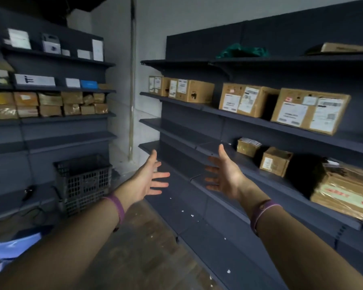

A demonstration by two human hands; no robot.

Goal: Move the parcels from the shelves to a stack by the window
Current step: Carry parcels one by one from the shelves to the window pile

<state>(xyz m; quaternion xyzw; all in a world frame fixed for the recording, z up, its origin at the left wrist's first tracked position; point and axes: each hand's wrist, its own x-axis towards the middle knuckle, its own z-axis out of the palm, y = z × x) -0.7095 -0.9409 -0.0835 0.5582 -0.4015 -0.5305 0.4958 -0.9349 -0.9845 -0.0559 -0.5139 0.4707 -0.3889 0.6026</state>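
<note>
The left hand [149, 181] and right hand [222, 174] reach forward with nothing in them, fingers spread and relaxed, palms facing each other, touching nothing. Beyond the hands, cardboard parcels [310, 109] sit on the dark shelves [281, 124] at right; the lowest look plastic-wrapped, though blurred. A grey crate [84, 181] stands at left

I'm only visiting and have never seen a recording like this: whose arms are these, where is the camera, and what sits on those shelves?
No machine here: a person wears one camera on the head, looking forward and down, so you see their own arms. The left hand and right hand are open, palms facing, holding nothing. On the right shelving stand labelled cardboard parcels; the left shelving carries smaller brown packets and white boxes. A dark crate stands low by the left shelving.
</note>
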